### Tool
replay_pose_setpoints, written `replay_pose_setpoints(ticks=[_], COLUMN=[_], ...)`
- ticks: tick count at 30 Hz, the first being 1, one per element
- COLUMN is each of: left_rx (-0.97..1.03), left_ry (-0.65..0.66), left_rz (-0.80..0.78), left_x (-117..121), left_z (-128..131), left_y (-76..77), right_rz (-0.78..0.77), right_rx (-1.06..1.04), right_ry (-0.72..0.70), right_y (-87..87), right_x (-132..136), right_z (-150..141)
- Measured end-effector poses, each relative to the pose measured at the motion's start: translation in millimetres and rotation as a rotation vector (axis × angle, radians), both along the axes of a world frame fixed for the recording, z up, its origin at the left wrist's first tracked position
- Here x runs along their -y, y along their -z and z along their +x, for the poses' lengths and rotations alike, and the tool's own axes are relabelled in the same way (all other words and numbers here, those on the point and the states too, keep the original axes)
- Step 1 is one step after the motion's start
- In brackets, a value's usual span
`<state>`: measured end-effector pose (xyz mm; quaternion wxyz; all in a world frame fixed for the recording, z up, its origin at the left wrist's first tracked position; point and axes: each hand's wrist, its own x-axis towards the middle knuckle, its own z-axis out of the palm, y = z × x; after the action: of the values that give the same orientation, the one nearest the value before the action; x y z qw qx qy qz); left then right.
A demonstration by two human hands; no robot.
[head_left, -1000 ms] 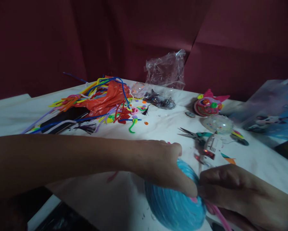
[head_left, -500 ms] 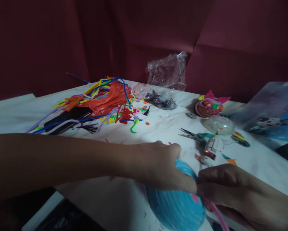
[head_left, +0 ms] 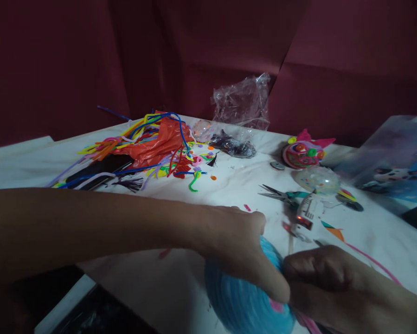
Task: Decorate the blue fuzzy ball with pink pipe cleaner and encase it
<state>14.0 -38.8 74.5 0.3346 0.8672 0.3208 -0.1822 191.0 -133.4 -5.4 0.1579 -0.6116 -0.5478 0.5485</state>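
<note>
A blue ball wound with pipe cleaner (head_left: 239,301) sits at the near edge of the white table (head_left: 180,278). My left hand (head_left: 239,243) lies over its top and grips it. Against its right side, my right hand (head_left: 333,283) pinches a pink pipe cleaner (head_left: 375,262), which trails off to the right across the table. A pink spot shows on the ball just under my fingers.
A heap of coloured pipe cleaners with an orange bag (head_left: 149,141) lies at the back left. Green-handled pliers (head_left: 281,195), a glue gun (head_left: 307,213), a clear ball (head_left: 316,179), a decorated pink ball (head_left: 302,153), crumpled clear plastic (head_left: 241,102) and a printed bag (head_left: 392,162) fill the right.
Both hands and the blue ball have shifted slightly down and nearer to me. The pink pipe cleaner now stretches out to the right over the table.
</note>
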Motion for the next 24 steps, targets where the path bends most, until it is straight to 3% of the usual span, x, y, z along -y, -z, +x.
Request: replay_pose_setpoints(ticks=[4,7,14,18,20,24], left_rx=[-0.010,-0.007,-0.005,0.004,-0.009,0.004], left_ry=[-0.030,-0.080,-0.144,-0.169,-0.180,-0.226], left_rz=[-0.035,-0.043,-0.083,-0.074,-0.064,-0.067], left_x=[2.9,2.8,1.8,3.0,3.4,6.1], left_z=[2.4,2.2,-1.1,-4.2,-5.8,-7.0], left_y=[-2.6,-3.6,0.7,2.4,3.2,6.0], right_rz=[0.014,0.011,-0.044,-0.135,-0.137,-0.150], right_rx=[0.083,0.020,-0.050,-0.081,-0.127,-0.169], right_ry=[-0.044,0.022,-0.041,0.079,0.153,0.111], right_y=[-5.8,-12.1,-18.7,-26.3,-25.0,-14.3], right_x=[-3.9,-10.1,-13.2,-9.5,-8.5,-8.0], right_z=[-3.6,-4.6,0.6,-9.9,-12.5,-9.1])
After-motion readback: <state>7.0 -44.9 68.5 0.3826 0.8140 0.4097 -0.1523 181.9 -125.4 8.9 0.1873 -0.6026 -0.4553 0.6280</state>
